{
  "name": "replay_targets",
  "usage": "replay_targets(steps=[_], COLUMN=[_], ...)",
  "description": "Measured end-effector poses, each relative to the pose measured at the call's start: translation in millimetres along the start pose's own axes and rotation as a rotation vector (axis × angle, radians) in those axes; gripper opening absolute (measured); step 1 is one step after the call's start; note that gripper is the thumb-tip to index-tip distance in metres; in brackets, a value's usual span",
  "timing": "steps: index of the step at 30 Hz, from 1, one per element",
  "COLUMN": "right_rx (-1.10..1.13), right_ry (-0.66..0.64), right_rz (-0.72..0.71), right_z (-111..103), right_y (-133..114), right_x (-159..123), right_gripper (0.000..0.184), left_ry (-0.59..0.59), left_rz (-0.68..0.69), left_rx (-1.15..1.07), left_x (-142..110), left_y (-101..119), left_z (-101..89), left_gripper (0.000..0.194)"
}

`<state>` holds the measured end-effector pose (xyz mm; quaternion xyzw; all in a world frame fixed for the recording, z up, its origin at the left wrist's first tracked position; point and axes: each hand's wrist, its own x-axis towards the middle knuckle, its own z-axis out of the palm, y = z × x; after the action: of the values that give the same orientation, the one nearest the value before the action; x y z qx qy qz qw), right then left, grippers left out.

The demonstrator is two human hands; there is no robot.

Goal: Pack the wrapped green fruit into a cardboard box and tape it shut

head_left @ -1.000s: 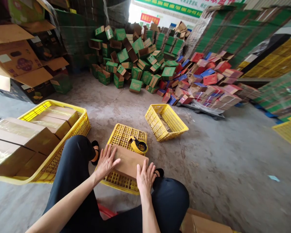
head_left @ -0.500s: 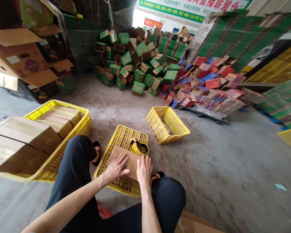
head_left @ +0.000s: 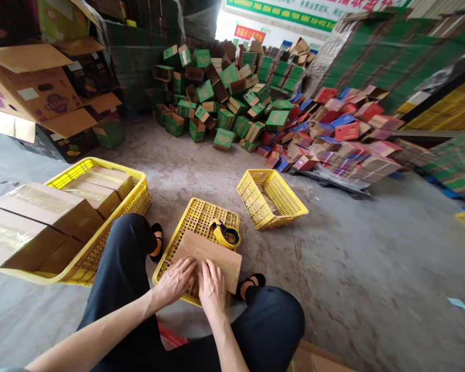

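Observation:
A brown cardboard piece, seemingly a flattened carton, lies tilted over an upturned yellow plastic crate between my knees. At its near edge, my left hand is closed with curled fingers on the left part. My right hand grips the same edge just to the right, fingertips on the cardboard's face and thumb hidden. The two hands almost touch. Beyond the cardboard, a yellow tape dispenser with a black hub rests on the crate.
At left stands a large yellow crate holding several taped cartons. A smaller yellow basket sits ahead to the right. Heaps of green boxes and red and blue boxes lie farther back. Open cartons are stacked far left.
Both hands have gone from lying flat on top of the cardboard to gripping its near edge. The right hand shifted left and nearer, and the cardboard is now tilted.

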<state>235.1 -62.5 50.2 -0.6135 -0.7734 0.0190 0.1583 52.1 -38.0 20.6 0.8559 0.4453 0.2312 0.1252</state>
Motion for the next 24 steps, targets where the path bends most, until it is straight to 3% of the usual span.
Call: replay_targets(steps=[6, 9, 13, 18, 21, 24], right_rx=[-0.065, -0.081, -0.104, -0.005, -0.019, -0.057], right_ry=[0.087, 0.110, 0.122, -0.004, -0.017, -0.014], right_rz=[0.215, 0.332, 0.331, 0.110, 0.148, 0.282], right_z=[-6.0, -5.5, 10.4, 39.7, 39.1, 25.0], right_y=[48.1, 64.6, 46.2, -8.1, -6.7, 23.6], right_x=[-29.4, -43.5, -45.0, -29.8, -34.5, -53.0], right_gripper=[0.052, 0.059, 0.061, 0.053, 0.053, 0.055], left_ry=[0.040, 0.079, 0.101, 0.020, -0.002, 0.005], left_rz=[-0.121, -0.167, -0.156, -0.077, -0.076, -0.066], left_rx=[0.043, 0.050, 0.016, -0.051, -0.037, -0.015], left_x=[-12.4, -14.8, -2.8, 25.3, 24.6, 7.8], left_y=[-31.7, -32.6, -4.3, 34.7, 24.7, -3.5], left_z=[-22.8, -25.5, -13.5, 5.3, 3.2, -8.3], left_gripper=[0.045, 0.045, 0.049, 0.056, 0.058, 0.056])
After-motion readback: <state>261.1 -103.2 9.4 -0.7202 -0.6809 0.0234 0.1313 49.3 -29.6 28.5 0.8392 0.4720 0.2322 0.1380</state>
